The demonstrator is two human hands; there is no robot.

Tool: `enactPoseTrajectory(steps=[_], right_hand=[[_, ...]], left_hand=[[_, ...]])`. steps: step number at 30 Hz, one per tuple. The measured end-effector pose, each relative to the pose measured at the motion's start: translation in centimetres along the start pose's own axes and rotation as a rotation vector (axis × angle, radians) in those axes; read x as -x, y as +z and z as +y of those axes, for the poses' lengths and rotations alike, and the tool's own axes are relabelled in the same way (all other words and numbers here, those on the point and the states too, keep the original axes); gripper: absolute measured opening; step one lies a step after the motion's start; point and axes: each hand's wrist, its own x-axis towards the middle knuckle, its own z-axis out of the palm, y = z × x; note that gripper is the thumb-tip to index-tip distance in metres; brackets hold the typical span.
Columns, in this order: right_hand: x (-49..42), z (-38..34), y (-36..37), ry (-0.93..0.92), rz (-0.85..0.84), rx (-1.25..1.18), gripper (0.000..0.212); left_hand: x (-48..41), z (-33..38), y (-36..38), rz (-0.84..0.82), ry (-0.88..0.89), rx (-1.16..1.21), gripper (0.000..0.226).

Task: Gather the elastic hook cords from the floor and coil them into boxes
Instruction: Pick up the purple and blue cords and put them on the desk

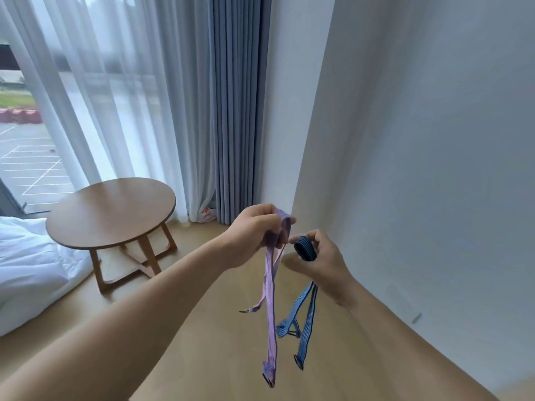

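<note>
My left hand (254, 233) grips a folded pink elastic cord (270, 285) at chest height. Its two ends hang down, each with a small dark hook at the tip. My right hand (315, 256) holds a blue elastic cord (305, 319), with a few turns of it wound dark around the fingers. The blue cord's loose ends dangle below the wrist, hooks at their tips. The two hands are close together, fingertips almost touching. No box is in view.
A round wooden table (111, 211) stands to the left on the wooden floor (220, 328). White bedding (31, 270) lies at the far left. A white wall (419, 169) runs along the right, and curtains (231, 111) hang behind the table.
</note>
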Motion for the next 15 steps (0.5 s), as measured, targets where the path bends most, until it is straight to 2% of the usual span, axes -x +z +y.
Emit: enactPoseTrajectory(steps=[5,7,10,12,14,15], right_hand=[[-0.7,-0.9,1.7,-0.018,0.063,0.063,0.032],[-0.8,-1.4,1.5,-0.024,0.106,0.054,0.029],[-0.6,-3.0,0.6,-0.064,0.144,-0.089,0.029],[-0.5,-4.1,0.2,-0.110,0.142,-0.120,0.029],[-0.2,-4.7,0.0,-0.147,0.141,-0.060,0.025],[0.1,-4.8,-0.2,-0.153,0.133,-0.040,0.022]], left_hand=[[0.3,0.9,0.0,-0.130,0.038,0.100,0.049],[0.3,0.8,-0.5,-0.078,0.030,0.041,0.049],[0.2,0.2,-1.1,0.027,0.022,-0.098,0.044],[0.5,-0.3,-0.8,-0.022,-0.006,-0.105,0.035],[0.5,-0.8,0.0,-0.125,-0.018,-0.075,0.012],[0.5,-0.8,0.4,-0.155,-0.024,-0.049,0.010]])
